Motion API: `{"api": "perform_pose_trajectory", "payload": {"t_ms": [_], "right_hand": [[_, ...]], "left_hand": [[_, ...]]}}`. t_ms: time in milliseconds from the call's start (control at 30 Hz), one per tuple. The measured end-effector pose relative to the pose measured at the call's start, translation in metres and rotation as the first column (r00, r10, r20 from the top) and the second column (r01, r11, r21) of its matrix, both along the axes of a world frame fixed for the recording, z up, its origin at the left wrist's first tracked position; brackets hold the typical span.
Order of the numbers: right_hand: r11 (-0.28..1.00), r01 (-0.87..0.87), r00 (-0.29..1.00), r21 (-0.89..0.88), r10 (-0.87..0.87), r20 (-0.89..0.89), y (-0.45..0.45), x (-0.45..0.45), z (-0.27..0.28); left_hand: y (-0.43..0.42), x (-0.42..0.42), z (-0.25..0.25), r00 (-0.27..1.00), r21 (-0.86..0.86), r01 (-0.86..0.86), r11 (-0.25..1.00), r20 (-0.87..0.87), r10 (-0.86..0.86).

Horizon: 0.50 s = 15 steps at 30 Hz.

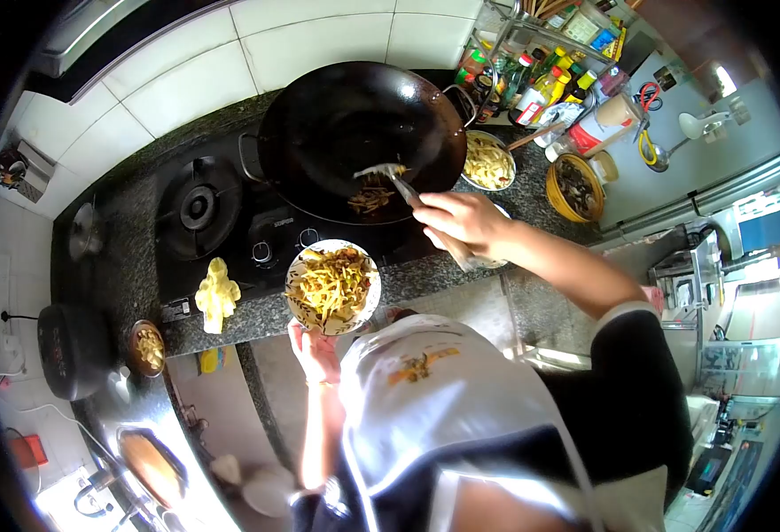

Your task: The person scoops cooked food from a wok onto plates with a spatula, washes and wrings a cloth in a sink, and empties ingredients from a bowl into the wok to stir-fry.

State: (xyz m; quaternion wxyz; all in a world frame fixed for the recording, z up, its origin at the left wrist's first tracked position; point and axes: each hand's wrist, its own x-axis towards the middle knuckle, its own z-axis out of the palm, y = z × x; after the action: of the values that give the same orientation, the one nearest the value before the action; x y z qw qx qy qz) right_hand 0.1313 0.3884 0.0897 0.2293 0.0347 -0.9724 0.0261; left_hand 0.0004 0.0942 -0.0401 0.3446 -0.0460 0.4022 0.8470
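Observation:
My left hand (315,352) grips a patterned bowl (371,300) from below its near rim. The bowl is filled with yellowish-green strips and browner pieces, just in front of the stove. My right hand (463,222) is wrapped round the handle of a wok spatula (404,187), whose metal head lies over the inside of the wok. A large dark wok (337,115) sits on the back right of the stove. A small heap of brown strips (371,199) lies in its near part, beside the spatula's head.
An unused burner (198,207) lies left of the wok, with a crumpled yellow cloth (217,297) near the counter's front edge. Sauce bottles (541,93) crowd the back right. A plate of pale strips (489,164) and a yellow basket (554,193) stand right of the wok.

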Motion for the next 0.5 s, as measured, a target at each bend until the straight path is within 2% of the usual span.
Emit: {"api": "perform_pose_trajectory", "payload": {"t_ms": [33,67,133,167,233,300,433,500], "right_hand": [[1.0,0.021,1.0,-0.006,-0.021,-0.019,0.005,-0.008,-0.008],[0.844,0.25,0.963,-0.475,-0.165,0.213,0.008,-0.015,-0.012],[0.986,0.124,0.986,-0.111,-0.11,0.127,0.008,-0.016,-0.016],[0.994,0.075,0.995,0.082,-0.08,0.064,0.006,-0.017,-0.016],[0.994,0.073,0.992,0.078,-0.081,0.101,-0.008,-0.014,-0.015],[0.999,0.042,0.986,-0.013,-0.039,0.162,-0.024,-0.007,0.002],[0.994,-0.054,0.992,-0.095,0.064,0.108,-0.039,-0.003,0.023],[0.984,-0.064,0.996,-0.163,0.073,0.048,-0.042,-0.003,0.032]], "left_hand": [[0.004,0.0,0.002,1.0,0.026,0.013,1.0,0.018,-0.013],[0.007,-0.001,0.004,0.999,0.05,0.023,0.998,0.035,-0.025],[0.014,-0.002,0.001,0.999,-0.017,0.039,0.999,0.008,-0.039],[0.017,-0.003,-0.001,0.999,-0.083,0.05,0.995,-0.015,-0.052],[0.023,-0.004,-0.008,0.998,-0.083,0.059,0.995,-0.004,-0.059],[0.031,-0.004,-0.012,0.994,-0.109,0.105,0.988,0.024,-0.103],[0.049,-0.003,-0.011,0.987,-0.201,0.159,0.967,0.063,-0.149],[0.054,-0.003,-0.011,0.985,-0.191,0.171,0.967,0.057,-0.163]]}}
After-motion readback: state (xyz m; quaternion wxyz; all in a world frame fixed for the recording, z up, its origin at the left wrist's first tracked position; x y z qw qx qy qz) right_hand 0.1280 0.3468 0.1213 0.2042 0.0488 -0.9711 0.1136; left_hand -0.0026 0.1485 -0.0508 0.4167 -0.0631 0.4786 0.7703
